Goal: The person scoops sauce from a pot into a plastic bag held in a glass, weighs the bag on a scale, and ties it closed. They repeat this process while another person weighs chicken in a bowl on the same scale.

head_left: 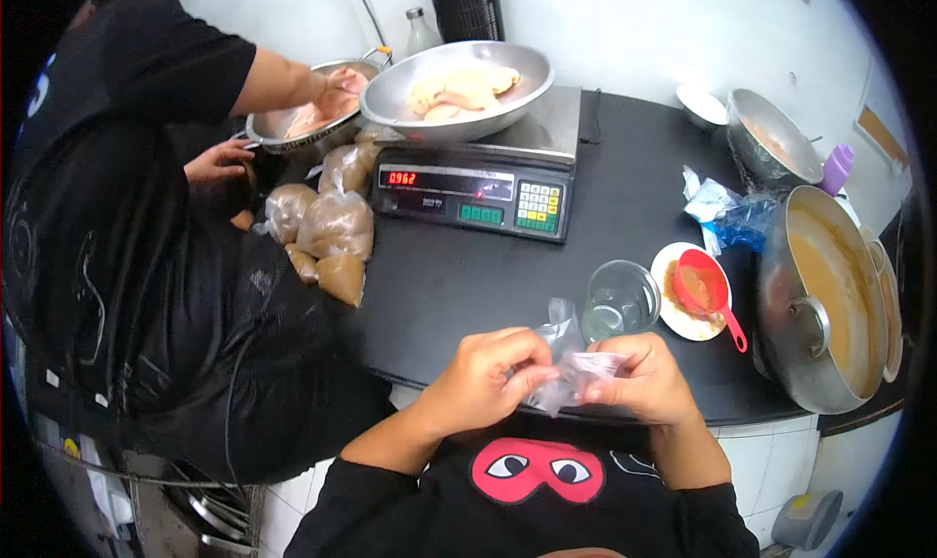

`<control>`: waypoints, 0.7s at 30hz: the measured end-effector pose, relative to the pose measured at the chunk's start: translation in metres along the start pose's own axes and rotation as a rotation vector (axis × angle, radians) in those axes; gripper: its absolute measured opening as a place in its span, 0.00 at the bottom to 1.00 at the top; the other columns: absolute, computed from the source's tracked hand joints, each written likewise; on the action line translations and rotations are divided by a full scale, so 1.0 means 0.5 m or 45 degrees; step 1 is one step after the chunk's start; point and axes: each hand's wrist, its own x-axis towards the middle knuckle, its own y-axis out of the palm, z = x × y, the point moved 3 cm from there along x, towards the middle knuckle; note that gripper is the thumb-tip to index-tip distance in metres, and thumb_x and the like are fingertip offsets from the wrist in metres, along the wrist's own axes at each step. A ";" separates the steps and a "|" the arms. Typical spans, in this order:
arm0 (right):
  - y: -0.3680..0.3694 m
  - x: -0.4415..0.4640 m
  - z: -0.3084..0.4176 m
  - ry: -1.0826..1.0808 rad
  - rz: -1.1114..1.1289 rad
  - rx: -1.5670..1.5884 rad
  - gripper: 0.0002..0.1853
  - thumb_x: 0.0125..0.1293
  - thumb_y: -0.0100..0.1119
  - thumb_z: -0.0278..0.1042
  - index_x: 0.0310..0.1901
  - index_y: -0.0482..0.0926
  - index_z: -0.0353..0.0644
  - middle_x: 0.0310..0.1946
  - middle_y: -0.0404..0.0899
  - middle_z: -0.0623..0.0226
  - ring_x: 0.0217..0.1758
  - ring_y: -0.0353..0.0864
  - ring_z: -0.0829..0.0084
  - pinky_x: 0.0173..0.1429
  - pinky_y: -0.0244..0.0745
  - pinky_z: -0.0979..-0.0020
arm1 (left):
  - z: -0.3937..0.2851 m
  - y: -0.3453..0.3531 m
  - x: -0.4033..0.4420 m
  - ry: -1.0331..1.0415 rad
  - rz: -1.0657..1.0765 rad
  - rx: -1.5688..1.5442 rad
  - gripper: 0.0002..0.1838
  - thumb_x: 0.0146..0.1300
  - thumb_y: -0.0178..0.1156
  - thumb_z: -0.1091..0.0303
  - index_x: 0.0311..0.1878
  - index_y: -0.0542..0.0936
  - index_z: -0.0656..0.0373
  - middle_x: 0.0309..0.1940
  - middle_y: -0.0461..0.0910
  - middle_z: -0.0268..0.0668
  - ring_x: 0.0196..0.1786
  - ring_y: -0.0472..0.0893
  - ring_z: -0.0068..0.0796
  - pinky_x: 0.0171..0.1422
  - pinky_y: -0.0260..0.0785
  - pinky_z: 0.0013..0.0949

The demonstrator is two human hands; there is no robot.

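Observation:
A clear plastic bag [558, 392] is pinched between my left hand [491, 377] and my right hand [639, 374], above the front edge of the black table [459, 304]. Fingers of both hands are closed on its thin film. Just behind the bag stands a clear glass container [622, 299]. To its right, a red measuring cup [698, 283] rests on a white plate [673, 319] with brown sauce on it. A large metal pot [815, 304] of brown sauce stands at the right.
A digital scale [468, 192] carries a metal bowl [459, 89] of pale pieces. Tied bags of brown sauce [337, 228] lie left of it. A co-worker [146, 216] at the left reaches into another bowl [310, 119]. Blue-and-white plastic packaging [727, 211] lies at the right.

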 end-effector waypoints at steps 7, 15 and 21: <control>0.013 -0.003 0.019 -0.004 -0.101 -0.059 0.06 0.53 0.68 0.23 0.26 0.78 0.37 0.26 0.76 0.72 0.29 0.71 0.84 0.32 0.64 0.80 | -0.008 0.022 -0.005 -0.139 0.235 -0.694 0.27 0.52 0.69 0.74 0.55 0.70 0.63 0.32 0.81 0.34 0.35 0.80 0.21 0.41 0.73 0.25; 0.000 -0.013 0.016 -0.276 -0.215 0.024 0.10 0.52 0.64 0.17 0.20 0.73 0.39 0.32 0.80 0.63 0.34 0.75 0.80 0.38 0.66 0.79 | 0.024 0.034 -0.001 -0.142 -0.022 -0.758 0.24 0.57 0.63 0.79 0.57 0.68 0.65 0.28 0.77 0.30 0.33 0.76 0.15 0.40 0.69 0.21; 0.014 -0.016 0.018 -0.330 -0.096 0.396 0.08 0.55 0.58 0.16 0.33 0.70 0.37 0.31 0.79 0.54 0.32 0.80 0.68 0.41 0.78 0.66 | 0.042 0.034 -0.023 -0.163 -0.024 -0.839 0.20 0.59 0.61 0.79 0.55 0.69 0.64 0.31 0.78 0.32 0.36 0.77 0.17 0.43 0.70 0.23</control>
